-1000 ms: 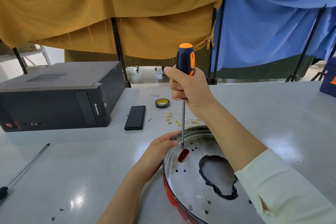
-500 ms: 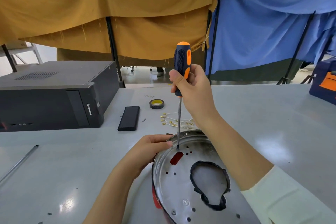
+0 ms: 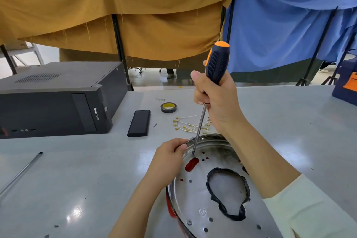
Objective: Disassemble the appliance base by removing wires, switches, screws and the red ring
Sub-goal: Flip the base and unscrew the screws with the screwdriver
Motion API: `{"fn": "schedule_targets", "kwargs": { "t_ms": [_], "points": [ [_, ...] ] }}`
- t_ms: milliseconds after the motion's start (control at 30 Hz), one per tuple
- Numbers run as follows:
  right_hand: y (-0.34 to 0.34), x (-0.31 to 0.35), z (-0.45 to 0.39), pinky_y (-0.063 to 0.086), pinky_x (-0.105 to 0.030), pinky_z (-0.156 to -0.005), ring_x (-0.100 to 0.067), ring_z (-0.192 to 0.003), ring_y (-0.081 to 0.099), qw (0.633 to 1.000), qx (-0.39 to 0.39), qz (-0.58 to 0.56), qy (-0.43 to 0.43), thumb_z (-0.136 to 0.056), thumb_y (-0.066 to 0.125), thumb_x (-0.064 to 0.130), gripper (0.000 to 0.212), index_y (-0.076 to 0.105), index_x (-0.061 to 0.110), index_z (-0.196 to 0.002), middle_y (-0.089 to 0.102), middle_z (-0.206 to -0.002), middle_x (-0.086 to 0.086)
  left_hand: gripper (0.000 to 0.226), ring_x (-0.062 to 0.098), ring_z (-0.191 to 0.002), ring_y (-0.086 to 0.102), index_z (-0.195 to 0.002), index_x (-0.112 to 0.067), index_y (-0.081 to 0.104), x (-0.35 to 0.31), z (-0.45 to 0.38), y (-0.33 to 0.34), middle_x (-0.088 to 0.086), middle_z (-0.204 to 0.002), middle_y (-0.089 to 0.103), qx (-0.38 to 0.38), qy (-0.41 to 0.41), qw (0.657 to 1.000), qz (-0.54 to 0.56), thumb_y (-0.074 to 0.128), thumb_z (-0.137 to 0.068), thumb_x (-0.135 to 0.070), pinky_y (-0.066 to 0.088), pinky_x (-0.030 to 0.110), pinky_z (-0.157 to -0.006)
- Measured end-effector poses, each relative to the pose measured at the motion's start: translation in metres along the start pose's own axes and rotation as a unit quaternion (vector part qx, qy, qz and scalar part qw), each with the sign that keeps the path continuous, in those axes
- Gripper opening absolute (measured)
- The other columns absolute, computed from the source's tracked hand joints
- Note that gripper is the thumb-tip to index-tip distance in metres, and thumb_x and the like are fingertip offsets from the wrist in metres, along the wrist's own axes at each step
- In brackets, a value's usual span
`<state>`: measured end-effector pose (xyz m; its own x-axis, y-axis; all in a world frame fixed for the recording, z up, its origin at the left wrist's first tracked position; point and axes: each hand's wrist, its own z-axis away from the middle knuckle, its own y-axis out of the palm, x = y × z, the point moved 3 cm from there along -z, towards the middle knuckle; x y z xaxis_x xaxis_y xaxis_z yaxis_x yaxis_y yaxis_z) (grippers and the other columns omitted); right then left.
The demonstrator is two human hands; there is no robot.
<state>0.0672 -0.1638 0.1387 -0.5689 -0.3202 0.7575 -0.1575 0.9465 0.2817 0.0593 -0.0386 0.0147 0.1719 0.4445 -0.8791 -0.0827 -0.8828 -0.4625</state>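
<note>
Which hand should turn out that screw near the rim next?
Right hand: it grips the screwdriver, tip already seated near the rim. Left hand holds the base rim.

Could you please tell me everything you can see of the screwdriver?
The screwdriver has a thick black handle with textured grip, orange cap and orange side stripe, and a long thin bright metal shaft. It stands nearly upright, handle leaning a little to the right. The right hand grips the lower handle with curled fingers, thumb up along it. The tip is set at a small hole or screw near the far left rim of the metal base; what it meets is too small to tell. The left hand holds that rim beside the tip.
</note>
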Motion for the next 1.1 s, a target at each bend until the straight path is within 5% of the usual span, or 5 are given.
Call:
{"fn": "schedule_targets", "kwargs": {
  "t_ms": [200,500,633,833,1100],
  "points": [
    [0.001,-0.003,0.013,0.047,-0.018,-0.059,-0.012,-0.061,0.055,0.993,-0.056,0.095,-0.052,-0.088,0.065,0.012,0.027,0.041,0.015,-0.099,0.056,-0.086,-0.008,0.027,0.005,-0.092,0.061,-0.107,-0.029,0.069,-0.002,0.003,-0.001,-0.011,-0.096,0.069,-0.005,-0.004,1.0,0.008,0.045,-0.097,-0.02,0.044,0.012,-0.074],
    [0.017,0.005,0.009,0.026,-0.016,-0.038,-0.008,-0.04,0.026,0.996,0.083,-0.004,0.04,-0.088,0.062,0.015,0.015,0.055,0.017,-0.075,0.034,-0.05,0.009,0.028,-0.001,-0.087,0.06,-0.095,-0.039,0.066,-0.003,0.001,-0.001,-0.018,-0.089,0.068,-0.002,-0.002,1.0,-0.013,0.045,-0.097,-0.021,0.044,0.01,-0.072],
    [0.01,0.003,0.012,0.035,-0.02,-0.043,-0.011,-0.047,0.036,0.998,0.037,0.051,0.002,-0.092,0.059,0.008,0.023,0.036,0.014,-0.091,0.042,-0.067,0.003,0.026,0.003,-0.09,0.06,-0.1,-0.034,0.067,-0.003,0.0,-0.001,-0.013,-0.093,0.068,-0.004,-0.003,1.0,-0.017,0.045,-0.097,-0.021,0.044,0.013,-0.076],
    [0.012,0.0,0.017,0.049,-0.027,-0.063,-0.013,-0.065,0.052,0.987,0.018,0.151,-0.044,-0.093,0.057,0.018,0.017,0.039,0.02,-0.095,0.051,-0.081,-0.003,0.027,0.0,-0.092,0.06,-0.102,-0.032,0.068,-0.003,0.002,-0.001,-0.018,-0.094,0.068,0.0,0.0,1.0,-0.003,0.045,-0.097,-0.02,0.043,0.012,-0.076],
    [0.004,0.005,0.014,0.039,-0.019,-0.049,-0.01,-0.05,0.039,0.998,0.016,0.057,-0.027,-0.091,0.058,0.022,0.024,0.037,0.013,-0.099,0.043,-0.072,0.001,0.027,0.003,-0.091,0.061,-0.101,-0.035,0.067,-0.003,0.001,0.0,-0.016,-0.093,0.068,0.005,-0.002,1.0,-0.005,0.044,-0.097,-0.021,0.045,0.015,-0.078]
  ]
}}
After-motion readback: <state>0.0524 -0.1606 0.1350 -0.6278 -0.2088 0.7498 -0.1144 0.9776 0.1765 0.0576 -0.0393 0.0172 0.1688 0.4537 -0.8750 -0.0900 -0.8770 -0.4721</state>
